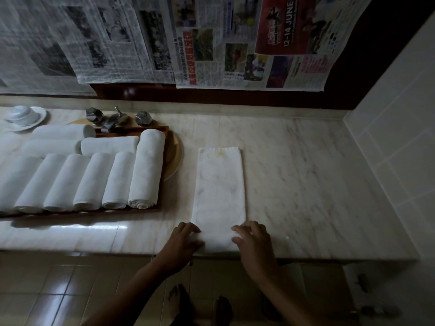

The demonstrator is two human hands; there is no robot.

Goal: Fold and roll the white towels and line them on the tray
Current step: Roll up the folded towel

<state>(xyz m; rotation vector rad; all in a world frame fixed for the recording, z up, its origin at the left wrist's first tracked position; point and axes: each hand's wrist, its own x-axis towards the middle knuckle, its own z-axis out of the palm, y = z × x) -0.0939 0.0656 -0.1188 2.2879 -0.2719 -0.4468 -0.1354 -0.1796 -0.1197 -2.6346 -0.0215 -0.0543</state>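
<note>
A white towel [220, 187], folded into a long narrow strip, lies on the marble counter with its near end at the counter's front edge. My left hand [182, 243] grips the near left corner and my right hand [253, 241] grips the near right corner, fingers curled over the end that is bunched up a little. To the left, a brown wooden tray [164, 165] holds several rolled white towels [146, 170] lined side by side, with more rolls laid crosswise behind them.
A chrome tap with two faceted knobs [115, 118] stands behind the tray by a round basin rim [175, 158]. A white cup on a saucer [23, 116] sits far left. Newspapers [211, 41] hang on the back wall. A tiled wall [395, 142] bounds the counter's right side.
</note>
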